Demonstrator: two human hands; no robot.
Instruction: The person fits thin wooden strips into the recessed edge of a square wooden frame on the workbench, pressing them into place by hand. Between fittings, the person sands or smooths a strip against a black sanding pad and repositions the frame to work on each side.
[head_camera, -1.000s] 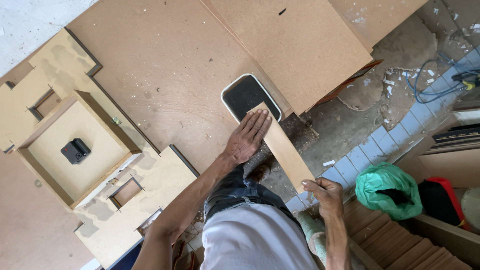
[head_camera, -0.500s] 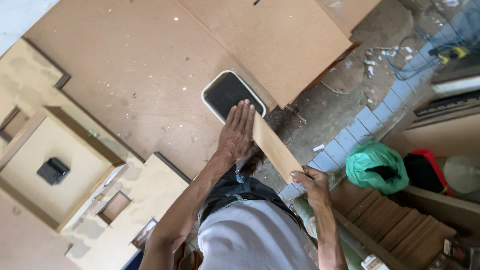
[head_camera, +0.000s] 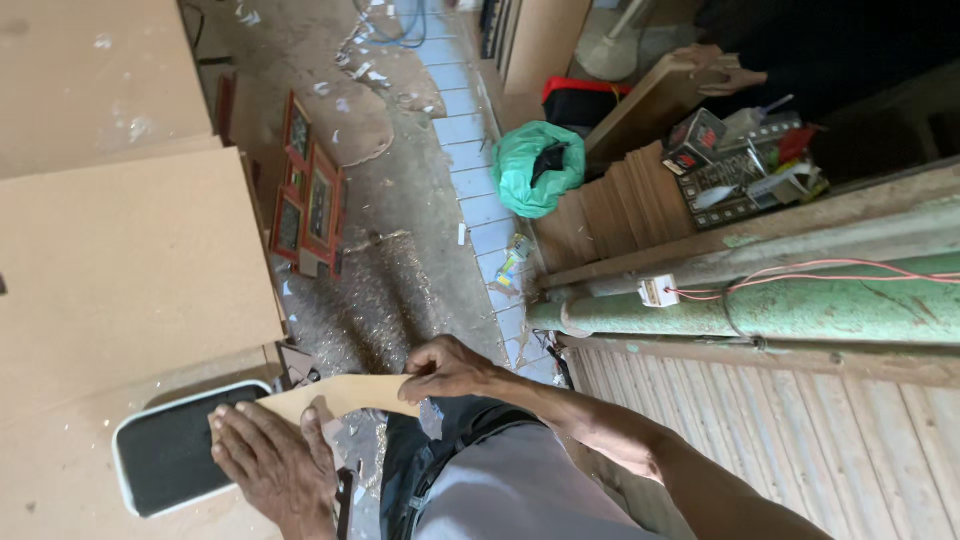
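Note:
A narrow strip of brown fibreboard (head_camera: 345, 393) lies across the edge of a large board (head_camera: 120, 260). My left hand (head_camera: 265, 460) lies flat on its near end, fingers spread, partly over a black rectangular pad with a white rim (head_camera: 170, 460). My right hand (head_camera: 445, 368) pinches the strip's other end, which sticks out over the dusty floor. My grey shirt and dark trousers fill the bottom centre.
Red wooden frames (head_camera: 310, 205) lean by the board on a sawdust-covered floor. A green plastic bag (head_camera: 535, 165), stacked board pieces (head_camera: 625, 210), small boxes (head_camera: 730, 165) and a green post with red wire (head_camera: 800, 305) stand at right. Wooden slats run along the lower right.
The view has swung right, away from the cut-out board shapes and toward the floor and the cluttered right side. Both hands remain on the strip.

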